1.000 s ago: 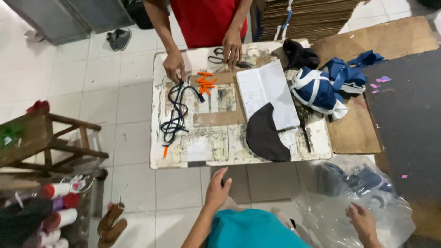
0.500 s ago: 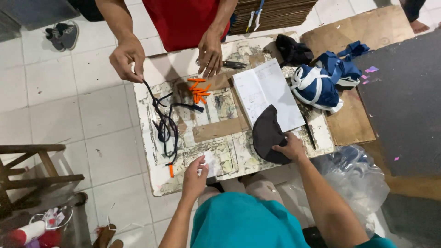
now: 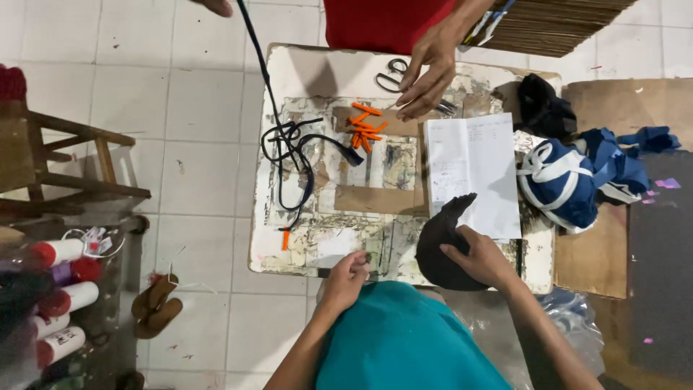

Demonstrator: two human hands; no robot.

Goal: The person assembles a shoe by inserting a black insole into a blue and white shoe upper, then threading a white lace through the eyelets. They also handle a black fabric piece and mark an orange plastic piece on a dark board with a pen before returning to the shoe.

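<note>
Right hand (image 3: 482, 258) presses flat on the dark cap piece (image 3: 442, 245) at lower centre of the table (image 3: 289, 65), left hand (image 3: 348, 274) curled empty at the edge: positioning step, next likely needs a firmer two-handed grip.

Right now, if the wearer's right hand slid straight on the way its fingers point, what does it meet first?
The right hand rests on the dark fabric piece, fingers pointing up-left. Past the fabric's edge, the open white notebook looks first in line, though the heights are hard to judge.
</note>
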